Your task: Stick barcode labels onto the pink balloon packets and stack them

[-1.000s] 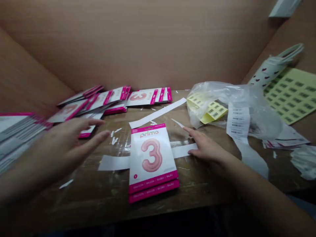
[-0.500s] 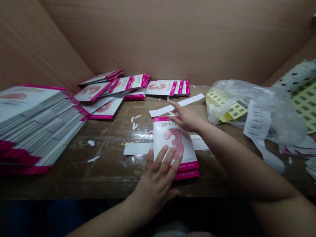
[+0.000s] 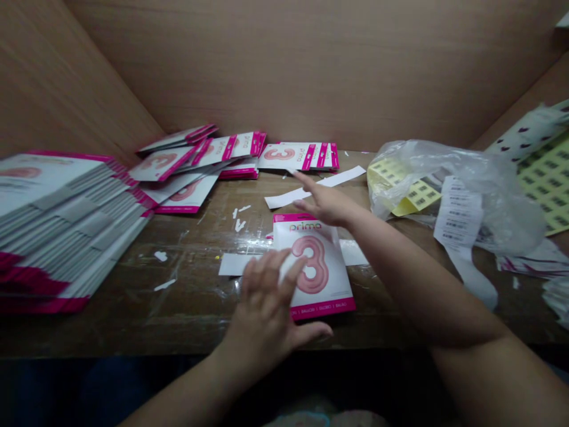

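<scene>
A white and pink balloon packet (image 3: 311,267) with a pink figure 3 on its front lies flat at the middle of the table. Under it runs a white paper strip (image 3: 235,264), poking out on both sides. My left hand (image 3: 267,296) is open at the packet's lower left, its fingers over the left edge and thumb apart; whether it touches is unclear. Over the packet's top end, my right hand (image 3: 326,201) is open with fingers stretched toward the left. A second paper strip (image 3: 315,187) lies behind that hand.
A large stack of packets (image 3: 66,225) leans at the left. Several more packets (image 3: 280,155) lie along the back panel (image 3: 311,71). On the right sit a clear plastic bag (image 3: 502,201), yellow label sheets (image 3: 415,193) and a curling barcode label strip (image 3: 460,219). Paper scraps (image 3: 165,284) dot the table.
My left hand has slid left off the packet's face. Two staggered pink bottom edges showed before; now only one shows. My right hand has shifted slightly left.
</scene>
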Action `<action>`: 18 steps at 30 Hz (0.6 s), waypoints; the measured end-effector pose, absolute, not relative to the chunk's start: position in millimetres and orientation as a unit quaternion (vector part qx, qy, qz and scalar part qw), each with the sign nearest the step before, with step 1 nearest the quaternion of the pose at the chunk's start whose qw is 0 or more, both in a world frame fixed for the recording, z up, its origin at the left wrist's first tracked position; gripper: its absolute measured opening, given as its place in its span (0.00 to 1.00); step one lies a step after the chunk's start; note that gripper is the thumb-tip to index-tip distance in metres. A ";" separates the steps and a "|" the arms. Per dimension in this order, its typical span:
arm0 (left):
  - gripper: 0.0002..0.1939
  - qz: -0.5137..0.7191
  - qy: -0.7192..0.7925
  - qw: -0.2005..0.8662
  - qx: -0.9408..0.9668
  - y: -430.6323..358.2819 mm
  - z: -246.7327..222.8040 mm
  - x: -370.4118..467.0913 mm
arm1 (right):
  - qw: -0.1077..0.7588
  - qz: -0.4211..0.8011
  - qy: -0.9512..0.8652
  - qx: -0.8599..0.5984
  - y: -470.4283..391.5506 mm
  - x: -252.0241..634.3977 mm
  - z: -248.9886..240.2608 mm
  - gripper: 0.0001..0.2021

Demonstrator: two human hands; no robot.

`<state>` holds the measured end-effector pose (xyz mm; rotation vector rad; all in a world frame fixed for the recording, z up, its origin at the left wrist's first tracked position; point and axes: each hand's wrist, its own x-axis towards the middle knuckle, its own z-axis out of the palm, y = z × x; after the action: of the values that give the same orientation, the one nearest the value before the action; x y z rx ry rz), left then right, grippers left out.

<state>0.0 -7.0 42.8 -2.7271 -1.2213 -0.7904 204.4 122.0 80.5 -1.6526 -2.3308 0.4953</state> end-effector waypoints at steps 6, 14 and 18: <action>0.38 -0.290 -0.688 -0.151 -0.648 44.1 34.2 -74.3 | 0.101 0.275 -0.732 -0.615 60.0 293.1 66.8 0.42; 0.21 -0.266 -0.657 -0.351 -0.611 43.3 12.4 -63.9 | 0.128 0.290 -0.647 -0.694 23.3 299.2 36.8 0.42; 0.15 -0.297 -0.685 -0.268 -0.609 40.8 30.1 -51.6 | 0.214 0.273 -0.604 -0.718 22.8 298.1 46.2 0.38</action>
<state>-51.6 40.8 30.1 -2.3291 -2.6193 -1.1370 298.1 22.8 46.2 -1.9916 -1.6762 0.7572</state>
